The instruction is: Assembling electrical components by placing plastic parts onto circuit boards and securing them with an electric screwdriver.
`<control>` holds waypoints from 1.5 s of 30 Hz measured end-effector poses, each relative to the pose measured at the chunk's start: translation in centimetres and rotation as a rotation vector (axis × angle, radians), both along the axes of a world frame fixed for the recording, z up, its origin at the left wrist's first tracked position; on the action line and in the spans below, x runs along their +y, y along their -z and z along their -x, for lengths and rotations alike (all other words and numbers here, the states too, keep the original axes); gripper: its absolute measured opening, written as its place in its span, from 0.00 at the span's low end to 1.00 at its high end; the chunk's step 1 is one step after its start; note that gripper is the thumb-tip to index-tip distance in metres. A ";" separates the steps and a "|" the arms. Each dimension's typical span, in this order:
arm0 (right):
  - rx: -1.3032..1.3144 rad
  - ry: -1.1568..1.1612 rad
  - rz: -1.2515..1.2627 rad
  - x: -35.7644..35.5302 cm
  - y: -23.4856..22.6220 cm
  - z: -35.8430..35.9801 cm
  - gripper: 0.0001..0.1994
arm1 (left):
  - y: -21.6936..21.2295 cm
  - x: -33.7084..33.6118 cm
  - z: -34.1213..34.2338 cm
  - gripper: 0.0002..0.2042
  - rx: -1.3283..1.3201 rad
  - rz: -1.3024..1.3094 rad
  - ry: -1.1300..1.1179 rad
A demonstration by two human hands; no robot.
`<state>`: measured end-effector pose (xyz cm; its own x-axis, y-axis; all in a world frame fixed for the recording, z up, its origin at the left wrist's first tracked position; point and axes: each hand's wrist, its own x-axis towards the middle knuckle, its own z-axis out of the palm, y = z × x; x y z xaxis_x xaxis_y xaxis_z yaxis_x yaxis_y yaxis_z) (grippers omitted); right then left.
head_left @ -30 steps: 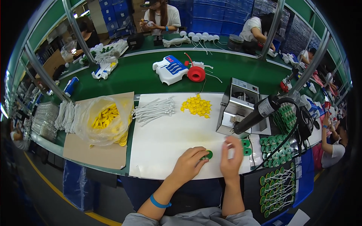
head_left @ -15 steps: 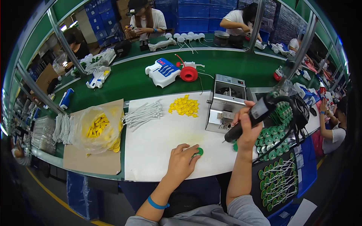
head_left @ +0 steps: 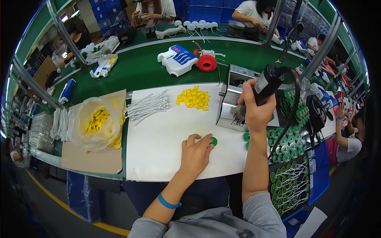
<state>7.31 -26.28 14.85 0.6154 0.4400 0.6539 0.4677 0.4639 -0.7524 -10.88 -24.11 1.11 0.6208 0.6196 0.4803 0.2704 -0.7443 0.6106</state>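
My left hand (head_left: pixel 196 154) rests on the white work sheet (head_left: pixel 158 158), its fingertips closed on the edge of a small round green circuit board (head_left: pixel 214 141). With my right hand (head_left: pixel 258 111) I grip a black electric screwdriver (head_left: pixel 265 85), held nearly upright. Its lower end is beside the front of a metal box-shaped machine (head_left: pixel 229 115), probably a screw feeder; my hand partly hides the tip. More green round boards (head_left: pixel 246 137) lie by my right forearm. Small yellow plastic parts (head_left: pixel 193 98) are heaped beyond my left hand, beside a bundle of white cable pieces (head_left: pixel 147 106).
An open plastic bag (head_left: pixel 79 129) of yellow parts sits on cardboard (head_left: pixel 93 160) at left. Rows of green boards (head_left: pixel 285 144) and wired boards (head_left: pixel 289 184) fill the right. Beyond are a white-blue plastic housing (head_left: pixel 177 61) and a red ring part (head_left: pixel 206 63). Several people work around the bench.
My right hand has swung the screwdriver from a tilt over the sheet to nearly upright at the metal machine. My left hand stays on the green board. The whole view has shifted slightly.
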 end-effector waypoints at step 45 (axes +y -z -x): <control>0.181 -0.214 -0.172 0.4 5.2 11.0 0.21 | -1.3 2.6 6.5 0.19 -0.115 -0.042 -0.022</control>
